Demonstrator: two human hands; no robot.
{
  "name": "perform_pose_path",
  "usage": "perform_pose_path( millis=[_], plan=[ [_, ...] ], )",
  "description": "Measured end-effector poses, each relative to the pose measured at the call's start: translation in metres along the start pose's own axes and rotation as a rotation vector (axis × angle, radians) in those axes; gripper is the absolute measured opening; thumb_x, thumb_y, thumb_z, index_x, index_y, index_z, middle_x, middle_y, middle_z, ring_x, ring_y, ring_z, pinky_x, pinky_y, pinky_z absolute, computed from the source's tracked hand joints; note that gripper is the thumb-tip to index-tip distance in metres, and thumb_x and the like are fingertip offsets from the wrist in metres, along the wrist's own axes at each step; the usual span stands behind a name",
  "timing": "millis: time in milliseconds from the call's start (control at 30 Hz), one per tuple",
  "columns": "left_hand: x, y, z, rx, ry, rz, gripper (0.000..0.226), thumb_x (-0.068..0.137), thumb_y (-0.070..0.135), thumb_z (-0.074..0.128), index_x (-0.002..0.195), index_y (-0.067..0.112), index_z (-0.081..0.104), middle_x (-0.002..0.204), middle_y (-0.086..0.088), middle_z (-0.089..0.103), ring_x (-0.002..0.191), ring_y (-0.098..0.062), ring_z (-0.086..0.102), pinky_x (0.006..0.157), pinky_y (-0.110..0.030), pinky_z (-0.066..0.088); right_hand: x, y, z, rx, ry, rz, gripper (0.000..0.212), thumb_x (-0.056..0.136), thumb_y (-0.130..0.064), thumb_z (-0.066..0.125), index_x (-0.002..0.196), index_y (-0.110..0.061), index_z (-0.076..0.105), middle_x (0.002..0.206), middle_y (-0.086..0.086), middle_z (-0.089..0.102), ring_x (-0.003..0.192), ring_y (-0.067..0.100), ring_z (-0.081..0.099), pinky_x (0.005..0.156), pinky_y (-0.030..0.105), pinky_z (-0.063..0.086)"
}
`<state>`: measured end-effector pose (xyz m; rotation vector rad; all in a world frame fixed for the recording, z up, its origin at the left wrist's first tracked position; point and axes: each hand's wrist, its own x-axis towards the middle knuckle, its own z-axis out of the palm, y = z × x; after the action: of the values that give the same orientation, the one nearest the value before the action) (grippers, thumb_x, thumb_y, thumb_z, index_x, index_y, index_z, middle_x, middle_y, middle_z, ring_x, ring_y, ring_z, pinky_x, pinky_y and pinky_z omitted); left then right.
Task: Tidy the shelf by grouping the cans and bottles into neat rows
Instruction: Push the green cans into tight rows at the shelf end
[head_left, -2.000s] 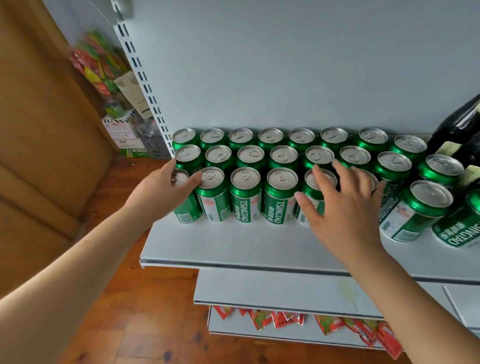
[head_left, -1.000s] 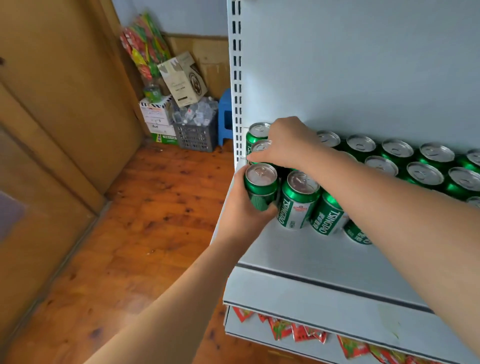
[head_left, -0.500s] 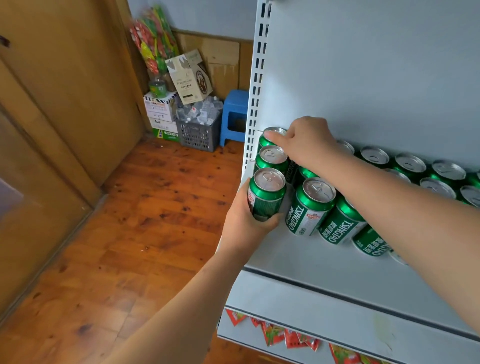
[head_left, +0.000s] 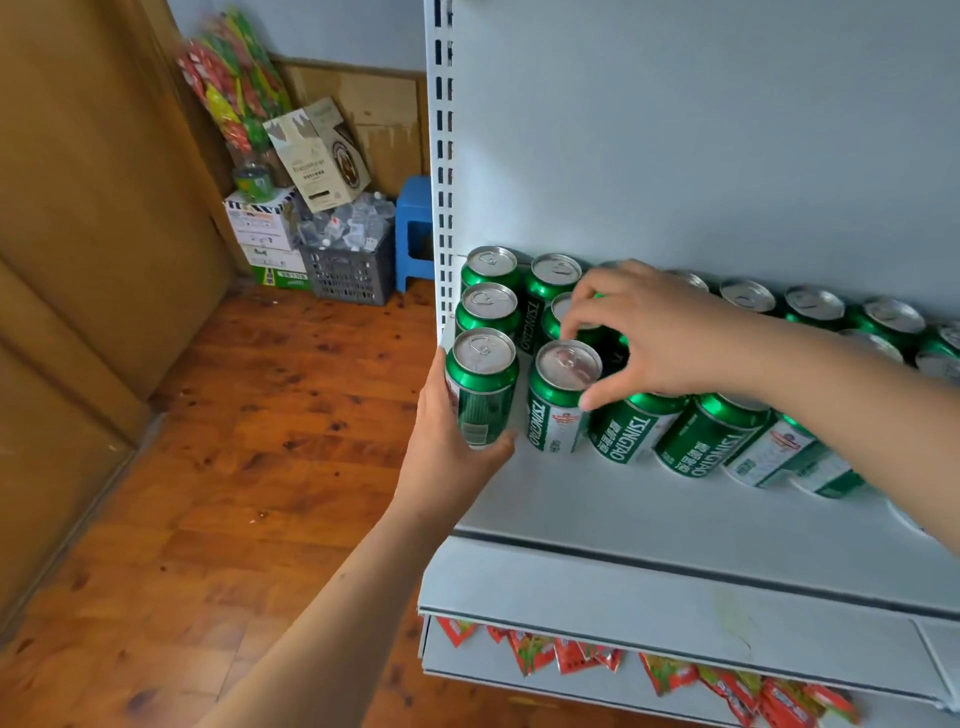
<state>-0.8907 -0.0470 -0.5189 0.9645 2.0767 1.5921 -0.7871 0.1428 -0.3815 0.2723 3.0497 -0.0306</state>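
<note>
Your left hand (head_left: 441, 457) grips the corner can (head_left: 480, 387) at the shelf (head_left: 597, 499) edge; right hand (head_left: 654, 338) fingers pinch its neighbour (head_left: 561, 397); bare shelf in front

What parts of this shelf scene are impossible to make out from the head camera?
- Cans behind the right hand: hand and forearm cover several tops and labels.
- Front-row cans at far right: the forearm hides them, and the picture's edge cuts the row off, so no count is possible.
- Corner can: the left hand covers its lower side.
- Red packets below: the shelf edge hides their upper parts; print is blurred.
</note>
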Motion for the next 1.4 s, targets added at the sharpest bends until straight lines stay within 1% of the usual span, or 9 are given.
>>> perform_pose_path(
  millis=[200,367,600,767,867,1000,1200,1300,1400],
  plan=[
    [-0.001,-0.005,0.009,-0.091,0.053,-0.011,0.105,0.070,0.018,0.087,0.149,0.036,0.021,0.145,0.022,0.041,0.131,0.012,0.038,0.101,-0.009,0.039,0.007,0.004,0.010,0.188,0.044,0.017,0.067,0.067,-0.067,0.067,0.124,-0.032,0.057,0.120,-0.012,0.049,0.107,0.012,0.046,0.091,0.031,0.041],
    [-0.003,-0.009,0.016,-0.077,0.099,-0.023,0.103,0.068,0.026,0.089,0.148,0.036,0.024,0.144,0.021,0.044,0.133,0.005,0.041,0.106,-0.022,0.042,0.023,0.030,-0.003,0.040,-0.021,0.131,0.065,0.078,-0.051,0.072,0.134,-0.026,0.051,0.128,0.002,0.052,0.110,0.020,0.051,0.095,0.033,0.043],
    [-0.005,-0.007,0.018,-0.020,0.103,-0.021,0.105,0.066,0.032,0.090,0.146,0.039,0.023,0.143,0.022,0.044,0.133,0.002,0.042,0.104,-0.023,0.044,0.042,0.028,-0.002,0.176,0.017,0.078,0.043,0.078,-0.032,0.080,0.113,-0.022,0.057,0.092,-0.013,0.058,0.071,-0.002,0.046,0.060,0.020,0.035],
    [-0.004,-0.006,0.020,0.000,0.099,-0.004,0.113,0.063,0.033,0.092,0.147,0.040,0.018,0.141,0.027,0.039,0.130,0.010,0.037,0.098,-0.006,0.036,0.042,0.015,0.013,0.302,0.142,0.071,0.025,0.080,-0.030,0.078,0.091,-0.019,0.059,0.079,-0.015,0.054,0.071,0.006,0.056,0.071,0.030,0.049],
    [-0.002,-0.006,0.018,-0.035,0.067,-0.002,0.114,0.062,0.032,0.092,0.148,0.039,0.018,0.144,0.025,0.039,0.133,0.008,0.038,0.104,-0.015,0.039,0.036,0.019,0.011,0.238,0.085,0.094,0.022,0.080,-0.029,0.076,0.088,-0.020,0.059,0.082,-0.011,0.059,0.078,0.013,0.060,0.077,0.034,0.052],
    [0.005,-0.007,0.010,-0.068,0.015,-0.003,0.114,0.058,0.046,0.091,0.149,0.034,0.024,0.145,0.019,0.043,0.135,0.002,0.041,0.108,-0.027,0.043,0.034,0.022,0.008,0.237,0.048,0.150,0.031,0.079,-0.038,0.077,0.095,-0.019,0.059,0.096,-0.001,0.064,0.090,0.019,0.064,0.083,0.037,0.053],
    [0.011,0.000,0.003,-0.079,-0.048,-0.065,0.105,0.060,0.037,0.088,0.146,0.029,0.029,0.127,0.028,0.049,0.111,0.023,0.048,0.084,-0.003,0.047,0.041,0.020,0.007,0.385,0.045,0.252,0.049,0.076,-0.046,0.079,0.112,-0.018,0.060,0.111,0.000,0.066,0.097,0.017,0.062,0.088,0.032,0.051],
    [0.005,0.009,0.000,-0.056,-0.034,-0.058,0.119,0.063,0.046,0.085,0.153,0.031,0.010,0.147,0.025,0.035,0.129,0.022,0.032,0.106,-0.013,0.034,0.009,0.025,-0.006,0.314,0.125,0.216,0.046,0.080,-0.053,0.071,0.111,-0.021,0.060,0.110,-0.004,0.066,0.090,0.010,0.061,0.083,0.030,0.050],
    [-0.009,0.016,-0.004,0.050,0.108,-0.020,0.117,0.070,0.068,0.073,0.154,0.041,-0.004,0.162,0.016,0.006,0.149,-0.007,0.012,0.117,-0.036,0.021,-0.035,0.033,-0.022,0.097,-0.003,0.214,0.057,0.070,-0.074,0.063,0.106,-0.031,0.059,0.098,-0.015,0.064,0.079,0.003,0.056,0.073,0.030,0.049]
  ],
)
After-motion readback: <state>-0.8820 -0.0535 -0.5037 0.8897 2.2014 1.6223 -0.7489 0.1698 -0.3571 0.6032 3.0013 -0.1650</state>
